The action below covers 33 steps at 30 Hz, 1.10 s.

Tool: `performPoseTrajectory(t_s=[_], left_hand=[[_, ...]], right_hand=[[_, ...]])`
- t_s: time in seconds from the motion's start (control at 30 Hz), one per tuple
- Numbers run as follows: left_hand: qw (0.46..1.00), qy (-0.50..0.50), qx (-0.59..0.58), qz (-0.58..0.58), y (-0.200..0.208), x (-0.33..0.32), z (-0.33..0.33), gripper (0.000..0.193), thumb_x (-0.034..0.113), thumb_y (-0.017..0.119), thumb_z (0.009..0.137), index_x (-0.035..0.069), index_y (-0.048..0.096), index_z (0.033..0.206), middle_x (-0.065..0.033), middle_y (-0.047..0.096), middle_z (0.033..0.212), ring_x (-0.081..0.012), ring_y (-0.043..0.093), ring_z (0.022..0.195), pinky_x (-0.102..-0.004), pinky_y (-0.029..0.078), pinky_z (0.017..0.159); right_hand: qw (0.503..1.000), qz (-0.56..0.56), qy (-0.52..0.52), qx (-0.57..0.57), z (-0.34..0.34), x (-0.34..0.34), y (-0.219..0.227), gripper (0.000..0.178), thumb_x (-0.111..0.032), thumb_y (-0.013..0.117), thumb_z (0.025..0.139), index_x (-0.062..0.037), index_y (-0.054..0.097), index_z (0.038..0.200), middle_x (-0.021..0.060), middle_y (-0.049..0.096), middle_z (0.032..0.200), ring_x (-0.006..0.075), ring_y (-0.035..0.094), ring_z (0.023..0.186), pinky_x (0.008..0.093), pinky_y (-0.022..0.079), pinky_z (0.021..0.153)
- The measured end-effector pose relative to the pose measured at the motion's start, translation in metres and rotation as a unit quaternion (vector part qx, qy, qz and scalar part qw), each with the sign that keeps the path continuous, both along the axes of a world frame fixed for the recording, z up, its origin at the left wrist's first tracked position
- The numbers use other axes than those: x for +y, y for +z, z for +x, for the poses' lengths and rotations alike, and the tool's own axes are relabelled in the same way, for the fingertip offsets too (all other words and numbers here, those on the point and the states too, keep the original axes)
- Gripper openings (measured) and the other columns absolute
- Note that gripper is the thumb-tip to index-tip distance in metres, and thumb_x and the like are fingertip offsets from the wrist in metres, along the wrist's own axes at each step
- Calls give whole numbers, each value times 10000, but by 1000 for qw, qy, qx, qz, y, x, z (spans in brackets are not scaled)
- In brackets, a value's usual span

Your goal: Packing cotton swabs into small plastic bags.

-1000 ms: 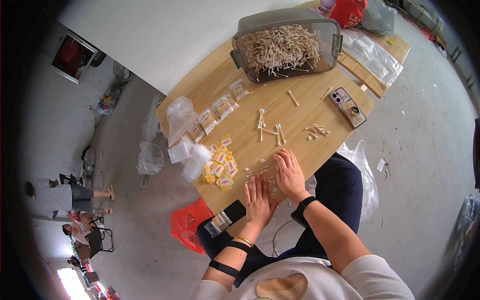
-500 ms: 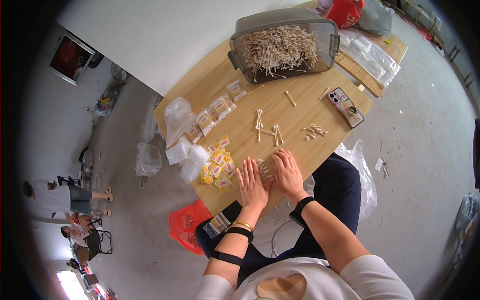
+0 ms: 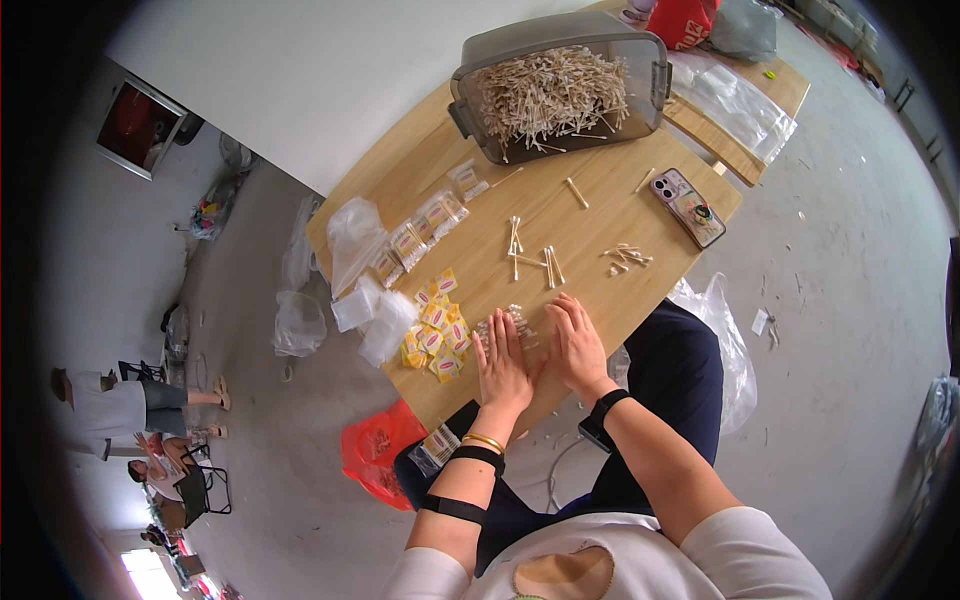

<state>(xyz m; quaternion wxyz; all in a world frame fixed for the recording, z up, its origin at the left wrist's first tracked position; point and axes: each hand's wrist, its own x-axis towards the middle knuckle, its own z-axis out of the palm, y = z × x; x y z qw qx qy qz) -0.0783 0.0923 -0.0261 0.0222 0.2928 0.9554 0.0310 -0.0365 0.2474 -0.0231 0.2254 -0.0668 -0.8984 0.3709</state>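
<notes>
Both my hands rest at the table's near edge. My left hand [image 3: 503, 368] lies flat with fingers stretched over a small bundle of cotton swabs [image 3: 520, 324], whose white tips show around the fingertips; part of the bundle is hidden. Close by on the right, my right hand [image 3: 577, 348] lies palm down, fingers extended and near together, beside the bundle; no object shows in it. Left of my left hand is a pile of yellow-and-white cards [image 3: 438, 335]. Beyond my hands lie loose cotton swabs [image 3: 553, 266], with a few more [image 3: 627, 258] to the right.
A grey plastic bin [image 3: 560, 36] full of cotton swabs stands tilted at the back. Filled packets [image 3: 408, 243] line the left side near clear bags [image 3: 358, 240]. A phone [image 3: 688, 208] lies at the right edge. A red bag [image 3: 372, 450] hangs below left. Two people are far left.
My left hand has shifted slightly, uncovering more of the swab tips. My right hand stays almost in place, fingertips a little raised. The whole view has shifted slightly.
</notes>
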Motion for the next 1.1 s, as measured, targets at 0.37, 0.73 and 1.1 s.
performPoseTrajectory(t_s=[0.37,0.73,1.1], left_hand=[[998,3,-15,54,5,8,15,840,505,384,1038,-79,113,1577,-270,130,1658,-365,86,1563,-542,36,1254],[1000,7,25,14,-7,11,-18,884,550,450,1006,-85,181,1559,-268,155,1653,-366,115,1558,-522,87,1262],[997,24,-31,68,-4,12,15,848,498,415,1026,-112,157,1556,-295,175,1637,-398,128,1549,-527,93,1259]], right_hand=[[998,-55,1,26,2,4,2,370,7,572,867,2,553,1237,195,545,1287,390,498,1291,443,420,1106],[998,-58,5,19,3,1,4,326,-32,567,897,8,559,1220,199,549,1276,385,500,1292,450,391,1148],[999,-25,0,25,-1,0,1,320,-28,568,890,1,569,1209,186,562,1259,373,507,1291,452,389,1153]])
